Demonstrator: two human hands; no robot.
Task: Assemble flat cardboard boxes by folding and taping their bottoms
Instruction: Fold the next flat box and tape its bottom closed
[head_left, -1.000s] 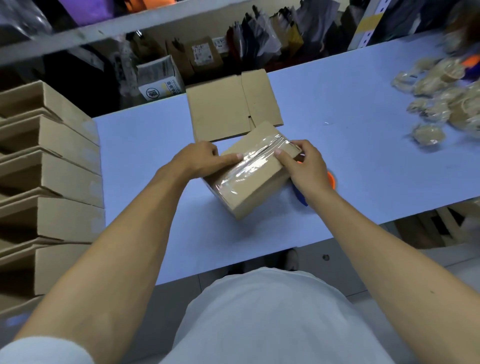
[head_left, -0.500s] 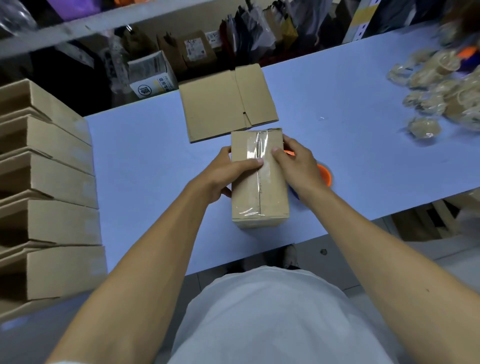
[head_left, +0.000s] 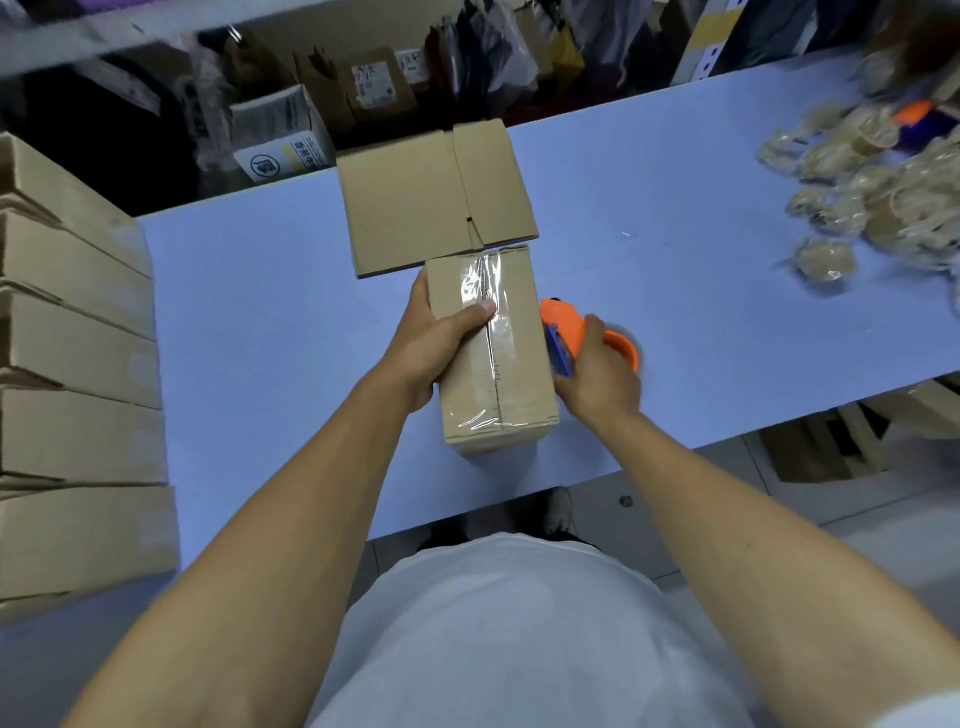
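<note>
The box (head_left: 491, 348) stands on the pale blue worktop (head_left: 249, 322) near its front edge, folded up, its flaps on top. Clear tape (head_left: 488, 291) runs along the seam between them and wrinkles over both ends. The left hand (head_left: 431, 338) holds the box from the left side, thumb laid across the top with its tip touching the tape, the fingers behind the box and out of sight. Just right of the box, the right hand (head_left: 597, 374) grips an orange tape dispenser (head_left: 569, 325) that rests on the worktop, its blue part close to the box wall.

Behind the box, touching or nearly touching its far end, lies a flat box (head_left: 431, 202), not yet folded. At the left edge a stack of assembled boxes (head_left: 72, 364) rises, open sides facing left. On the far right of the worktop lies a heap of clear-wrapped packets (head_left: 857, 187), blurred. Beyond the worktop a shelf holds cartons (head_left: 280, 140) and bags.
</note>
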